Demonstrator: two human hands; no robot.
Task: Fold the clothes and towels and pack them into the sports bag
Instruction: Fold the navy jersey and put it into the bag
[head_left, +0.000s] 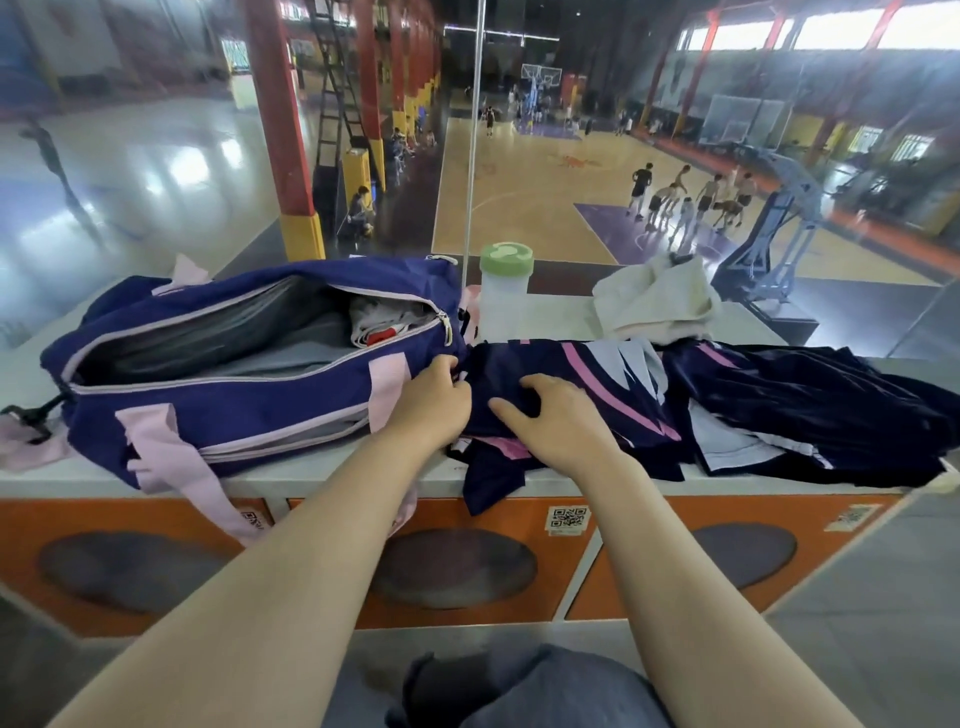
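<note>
The fingers of the left hand are being curled down onto the near-left edge of a navy jersey, the tips being hidden in the cloth so that it cannot be told whether the fabric is actually being pinched. The fingers of the right hand are being held slightly apart and bent, with the thumb stretched out to the left, and are being pressed onto the top of the same jersey; a firm grip is not being shown. The jersey, marked with pink and pale stripes, is being kept bunched on the white top of a counter, one corner being left to hang over the front edge. Just to the left, touching the left hand, the purple sports bag with pink straps is being left lying on the counter with its main zip open, and a light folded garment with a red patch is being shown inside its right end. To the right of the jersey, more dark navy clothing is being left spread in a heap. Behind it, a crumpled cream towel is being left near the back edge. Between the bag and the towel, a translucent bottle with a green lid is being left standing upright. Below the counter top, orange locker fronts carrying a QR sticker are being shown.
</note>
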